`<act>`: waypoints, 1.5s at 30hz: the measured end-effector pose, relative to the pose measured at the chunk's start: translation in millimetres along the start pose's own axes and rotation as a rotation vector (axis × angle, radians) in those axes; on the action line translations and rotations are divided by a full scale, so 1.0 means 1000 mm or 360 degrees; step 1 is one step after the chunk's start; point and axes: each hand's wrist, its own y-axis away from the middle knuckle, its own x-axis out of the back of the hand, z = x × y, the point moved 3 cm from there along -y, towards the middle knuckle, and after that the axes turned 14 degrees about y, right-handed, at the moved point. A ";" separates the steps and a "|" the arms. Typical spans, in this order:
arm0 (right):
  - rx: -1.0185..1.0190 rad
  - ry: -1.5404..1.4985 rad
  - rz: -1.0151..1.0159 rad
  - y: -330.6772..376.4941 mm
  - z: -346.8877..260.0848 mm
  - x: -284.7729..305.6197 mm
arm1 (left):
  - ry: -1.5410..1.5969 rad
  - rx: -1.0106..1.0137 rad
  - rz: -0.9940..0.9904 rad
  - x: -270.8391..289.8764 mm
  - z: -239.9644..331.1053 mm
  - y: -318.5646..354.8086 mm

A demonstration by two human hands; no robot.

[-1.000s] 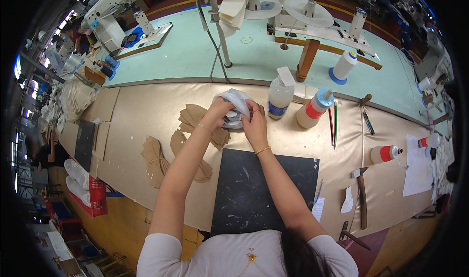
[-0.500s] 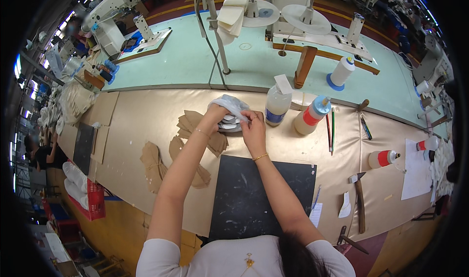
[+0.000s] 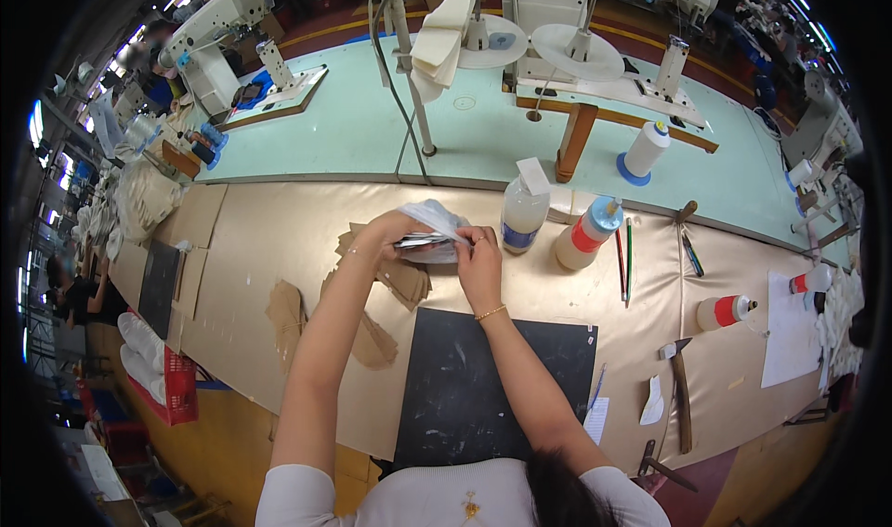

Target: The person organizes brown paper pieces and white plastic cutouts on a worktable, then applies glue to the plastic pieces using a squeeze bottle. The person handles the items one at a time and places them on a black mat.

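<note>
A clear plastic bag point(image 3: 446, 217) with flat white pieces point(image 3: 420, 241) in its mouth rests on the gold-coloured table cover, beyond the black mat point(image 3: 492, 388). At the bag's mouth, my left hand point(image 3: 388, 232) is closed on the stack of white pieces, its fingertips partly hidden by plastic and pieces. My right hand point(image 3: 479, 259) pinches the bag's edge on the right side. Brown card pieces point(image 3: 406, 283) lie just below my left wrist, with more bundles point(image 3: 286, 313) farther left. How deep the stack sits in the bag is hidden.
Right of the bag stand a white-capped bottle point(image 3: 526, 213) and a red-banded bottle point(image 3: 587, 234). Two pencils point(image 3: 624, 267), a hammer point(image 3: 681, 388) and another red-banded bottle point(image 3: 725, 312) lie farther right. A green sewing table point(image 3: 353, 127) with machines borders the far side.
My left hand has shifted slightly left and down, and the edges of the white stack now show at its fingers. My right hand stays on the bag's edge. The whole view has tilted slightly.
</note>
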 end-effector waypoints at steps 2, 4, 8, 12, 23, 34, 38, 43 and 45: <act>0.0011 0.0018 0.0021 0.001 -0.006 0.001 | 0.0030 0.0064 -0.0109 0.015 -0.005 0.000; 0.0054 0.0048 0.0065 0.001 -0.009 0.005 | -0.0004 0.0065 -0.0146 0.015 -0.010 0.006; 0.0141 0.0101 0.0142 0.001 -0.010 0.006 | -0.0108 0.0146 -0.0198 0.023 -0.011 0.028; 0.0145 0.0107 0.0157 -0.002 -0.012 0.011 | -0.0089 0.0137 -0.0302 0.027 -0.006 0.053; 0.0826 0.0382 0.0510 0.017 -0.068 0.023 | 0.0248 -0.0364 -0.0307 0.027 -0.062 0.118; 0.0198 -0.0011 -0.1046 0.084 -0.081 0.056 | 0.0259 -0.0510 -0.0397 -0.013 -0.158 0.163; 0.0104 0.0282 -0.0906 0.132 -0.054 0.102 | -0.0154 -0.0767 -0.0360 -0.041 -0.187 0.154; -0.0387 -0.0029 -0.0695 0.172 -0.008 0.138 | -0.0416 -0.0749 -0.0493 -0.084 -0.202 0.161; -0.0451 -0.0121 -0.0594 0.182 0.004 0.145 | -0.0411 -0.0862 -0.0547 -0.093 -0.213 0.158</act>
